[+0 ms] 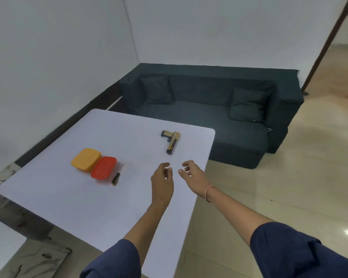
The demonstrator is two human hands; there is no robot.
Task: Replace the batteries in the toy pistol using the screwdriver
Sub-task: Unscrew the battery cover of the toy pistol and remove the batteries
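Toy pistol [171, 141]: gold and black, lying flat on its side on the white table [100, 209], toward the far right part of the top, long end pointing back at the person and black grip turned to the left. No battery cover or screw can be made out at this range. Left hand [162, 177] and right hand [191, 173] hover side by side above the table, just short of the pistol, neither touching it. Fingers of both are loosely curved and apart, and hold nothing. The right wrist carries a thin band [207, 192]. Screwdriver [117, 175], black and yellow handle nearest the person, lies untouched to the left, well apart from the pistol and just beside a red container [103, 167], which touches or slightly overlaps an orange container [86, 159]; contents of both are not visible. A dark sofa [209, 117] stands beyond the table. Assessment: the task is at its start, and the step in hand appears to be picking up the pistol. Recommended: take it by the grip with one hand and turn it over to find the screwed cover before fetching the screwdriver. Keep it low over the table, away from the right edge, so that a loosened screw lands on the top and not the floor.
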